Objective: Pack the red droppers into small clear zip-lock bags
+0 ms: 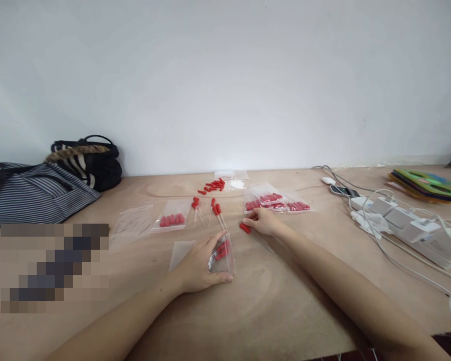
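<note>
Left hand (198,264) lies half curled on a clear bag (221,256) of red-capped droppers. At two o'clock, right hand (262,220) pinches one dropper (245,227) on a wooden table (270,301) below a white wall (225,80).

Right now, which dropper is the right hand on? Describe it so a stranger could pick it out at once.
Start at the wooden table and find the right hand near its middle, just in front of the filled plastic bags. Its fingertips rest on a red-capped dropper lying flat and alone, glass tube pointing toward the person. The other loose droppers lie grouped further left, untouched.
</note>
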The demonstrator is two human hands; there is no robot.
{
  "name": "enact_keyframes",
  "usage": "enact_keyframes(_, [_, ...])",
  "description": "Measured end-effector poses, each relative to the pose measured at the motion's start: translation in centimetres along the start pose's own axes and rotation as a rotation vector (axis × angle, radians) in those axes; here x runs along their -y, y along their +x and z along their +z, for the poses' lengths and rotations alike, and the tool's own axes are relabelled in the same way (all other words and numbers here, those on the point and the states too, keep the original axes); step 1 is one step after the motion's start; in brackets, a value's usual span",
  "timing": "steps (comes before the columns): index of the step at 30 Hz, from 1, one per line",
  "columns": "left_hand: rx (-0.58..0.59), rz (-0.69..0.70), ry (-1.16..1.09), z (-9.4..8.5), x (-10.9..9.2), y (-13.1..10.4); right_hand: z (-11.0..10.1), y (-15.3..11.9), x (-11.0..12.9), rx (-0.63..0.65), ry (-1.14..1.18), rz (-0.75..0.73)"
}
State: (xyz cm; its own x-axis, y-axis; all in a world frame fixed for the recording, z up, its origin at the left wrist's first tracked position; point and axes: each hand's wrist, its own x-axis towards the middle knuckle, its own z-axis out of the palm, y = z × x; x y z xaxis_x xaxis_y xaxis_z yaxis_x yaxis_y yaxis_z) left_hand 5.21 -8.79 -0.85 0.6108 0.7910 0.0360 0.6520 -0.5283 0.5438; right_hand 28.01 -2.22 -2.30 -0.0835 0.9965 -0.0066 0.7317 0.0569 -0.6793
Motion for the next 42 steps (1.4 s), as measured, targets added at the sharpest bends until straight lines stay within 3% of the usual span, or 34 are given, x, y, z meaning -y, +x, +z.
enact_keyframes(8, [-0.012, -0.006, -0.006, 0.1, 0.0, -0.1, 0.1, -0.2, 1.0, 0.105, -0.027, -0.059])
enact_keyframes(15, [0.004, -0.016, -0.015, 0.1, 0.0, -0.1, -1.6, -1.7, -0.5, 0.211, 0.03, -0.007])
enact_keyframes(24, [0.021, -0.037, -0.005, 0.0, -0.3, -0.1, -2.2, -3.2, -2.8, 0.127, 0.064, 0.167])
enact_keyframes(26, [0.023, -0.038, -0.007, -0.1, -0.3, -0.1, -2.9, -3.3, -3.5, 0.057, -0.026, 0.059])
enact_keyframes(28, [0.018, -0.037, -0.01, -0.1, -0.3, -0.1, -3.9, -3.5, -4.1, 0.051, -0.1, -0.162])
enact_keyframes(30, [0.011, -0.031, -0.014, 0.0, -0.3, -0.2, -4.8, -3.7, -4.5, 0.152, -0.119, -0.399])
enact_keyframes(32, [0.004, -0.022, -0.017, 0.0, -0.2, -0.2, -5.4, -3.8, -4.6, 0.268, -0.126, -0.545])
enact_keyframes(42, [0.02, 0.008, 0.057, -0.2, -0.7, 0.3, -4.3, -4.5, -2.9, 0.489, -0.152, -0.597])
